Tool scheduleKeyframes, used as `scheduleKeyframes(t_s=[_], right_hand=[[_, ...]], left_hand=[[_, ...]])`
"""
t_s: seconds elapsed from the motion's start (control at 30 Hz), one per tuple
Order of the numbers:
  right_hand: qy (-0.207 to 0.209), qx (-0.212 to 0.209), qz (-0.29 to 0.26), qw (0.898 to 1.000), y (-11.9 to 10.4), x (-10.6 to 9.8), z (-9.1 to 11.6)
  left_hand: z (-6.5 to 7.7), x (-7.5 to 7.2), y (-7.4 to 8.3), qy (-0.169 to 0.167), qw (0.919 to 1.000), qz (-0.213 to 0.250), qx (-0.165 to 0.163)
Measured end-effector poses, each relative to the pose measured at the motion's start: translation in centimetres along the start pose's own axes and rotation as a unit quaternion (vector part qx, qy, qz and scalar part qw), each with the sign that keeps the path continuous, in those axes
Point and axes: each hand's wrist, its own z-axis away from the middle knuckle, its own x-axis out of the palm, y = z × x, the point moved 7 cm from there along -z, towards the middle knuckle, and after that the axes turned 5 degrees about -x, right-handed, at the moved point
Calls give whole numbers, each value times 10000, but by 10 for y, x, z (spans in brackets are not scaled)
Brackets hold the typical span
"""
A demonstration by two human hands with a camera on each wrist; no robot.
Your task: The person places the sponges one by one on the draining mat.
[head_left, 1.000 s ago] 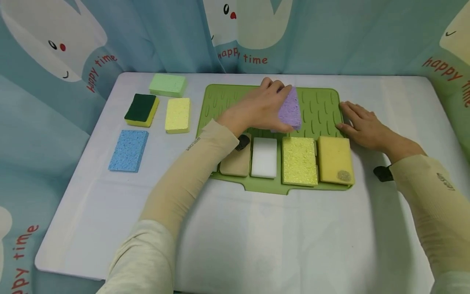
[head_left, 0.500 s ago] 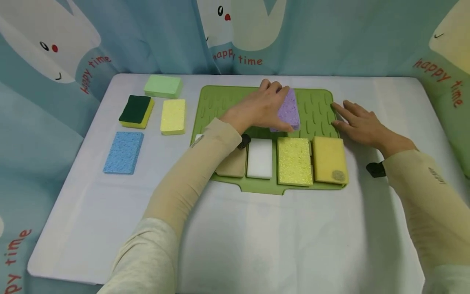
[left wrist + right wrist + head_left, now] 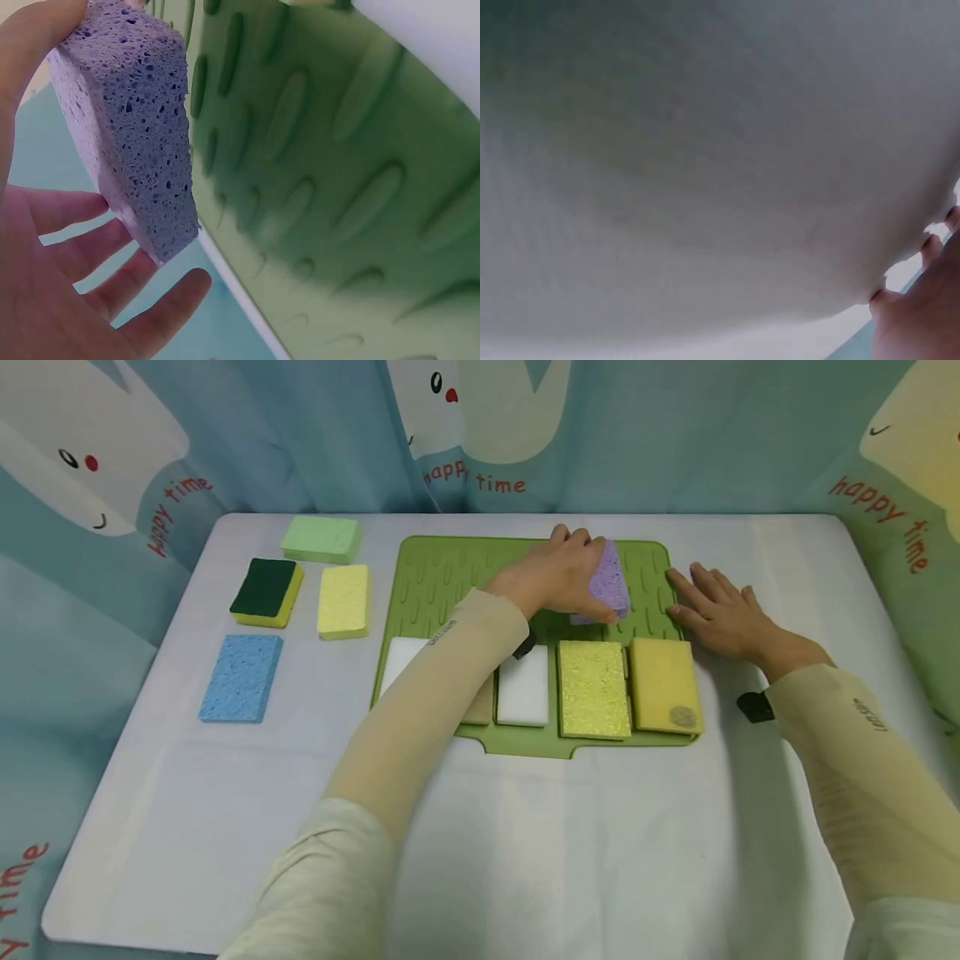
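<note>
My left hand (image 3: 558, 575) grips a purple sponge (image 3: 611, 583) over the back part of a green ridged mat (image 3: 525, 745). The left wrist view shows the porous purple sponge (image 3: 146, 127) tilted between thumb and fingers, close over the mat (image 3: 360, 150). My right hand (image 3: 723, 614) lies with fingers spread on the table at the mat's right edge. Along the mat's front half stand a white block (image 3: 522, 685), a yellow speckled sponge (image 3: 594, 689) and a plain yellow sponge (image 3: 663, 681). A tan block (image 3: 480, 706) and another white block (image 3: 401, 656) are partly hidden by my left forearm.
Left of the mat on the white table (image 3: 187, 852) lie a light green sponge (image 3: 321, 538), a dark green-and-yellow scouring sponge (image 3: 266, 591), a pale yellow sponge (image 3: 343, 602) and a blue sponge (image 3: 242, 678). A printed curtain (image 3: 315, 435) hangs behind the table.
My left hand has moved the purple sponge to the right along the mat. The right hand stays by the mat's edge. The head view has shifted slightly.
</note>
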Motion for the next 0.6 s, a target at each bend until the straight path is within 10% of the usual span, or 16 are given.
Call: scheduleKeyframes(t_s=[0.6], right_hand=[[3, 44, -81, 10000, 3, -2, 2]], left_hand=[[-34, 10, 40, -50, 9990, 250, -364]])
